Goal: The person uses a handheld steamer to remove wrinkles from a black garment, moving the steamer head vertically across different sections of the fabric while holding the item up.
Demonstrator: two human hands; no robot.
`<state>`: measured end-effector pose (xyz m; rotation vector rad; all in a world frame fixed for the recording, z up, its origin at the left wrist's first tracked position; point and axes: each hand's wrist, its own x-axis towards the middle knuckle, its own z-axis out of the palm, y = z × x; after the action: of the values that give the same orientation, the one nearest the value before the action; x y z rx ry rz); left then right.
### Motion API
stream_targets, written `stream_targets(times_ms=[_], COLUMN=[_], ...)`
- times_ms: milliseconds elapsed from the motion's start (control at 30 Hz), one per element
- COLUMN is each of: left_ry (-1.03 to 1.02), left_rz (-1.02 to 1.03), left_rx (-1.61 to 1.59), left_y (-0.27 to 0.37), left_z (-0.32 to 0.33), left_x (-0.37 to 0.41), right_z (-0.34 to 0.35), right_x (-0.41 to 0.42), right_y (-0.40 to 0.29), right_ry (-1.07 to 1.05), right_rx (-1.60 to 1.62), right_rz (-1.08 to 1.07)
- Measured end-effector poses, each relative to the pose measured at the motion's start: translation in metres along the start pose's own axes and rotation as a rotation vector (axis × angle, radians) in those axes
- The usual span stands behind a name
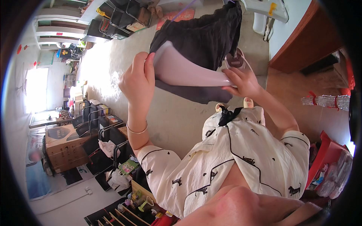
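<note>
A black gathered garment (198, 34) hangs before me, with a purple line or hanger at its top. My left hand (138, 76), with a bangle on its wrist, pinches the garment's left edge. My right hand (243, 80) is closed around the narrow end of a smooth, pale pink tapered object (189, 67), plastic-looking. Its broad end lies across the front of the dark cloth, close to my left fingers. Whether it touches the cloth all along cannot be seen. A thin pale cord or strap (248, 63) shows beside my right hand.
Behind the garment a sandal (236, 60) lies on the floor (167, 121). A washbasin (268, 8) is at the upper right, near a brown wooden panel (308, 36). Black chairs (104, 132) and a large cardboard box (65, 147) stand left. A red container (319, 158) is at the right.
</note>
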<state>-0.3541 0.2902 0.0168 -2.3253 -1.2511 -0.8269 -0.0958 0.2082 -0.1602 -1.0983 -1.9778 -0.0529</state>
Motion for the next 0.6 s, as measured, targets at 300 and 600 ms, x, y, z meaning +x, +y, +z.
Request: stream_targets(times_ms=[300,600], left_ry=[0.024,0.028], left_rz=[-0.02,0.037], left_rx=[-0.046,0.02], left_y=[0.001,0.01], left_z=[0.003,-0.007], left_x=[0.0,-0.003], right_z=[0.035,0.025], right_x=[-0.013,0.017], right_y=[0.042,0.019], right_ry=[-0.192,0.065], right_rx=[-0.173,-0.14], right_rz=[-0.02,-0.129])
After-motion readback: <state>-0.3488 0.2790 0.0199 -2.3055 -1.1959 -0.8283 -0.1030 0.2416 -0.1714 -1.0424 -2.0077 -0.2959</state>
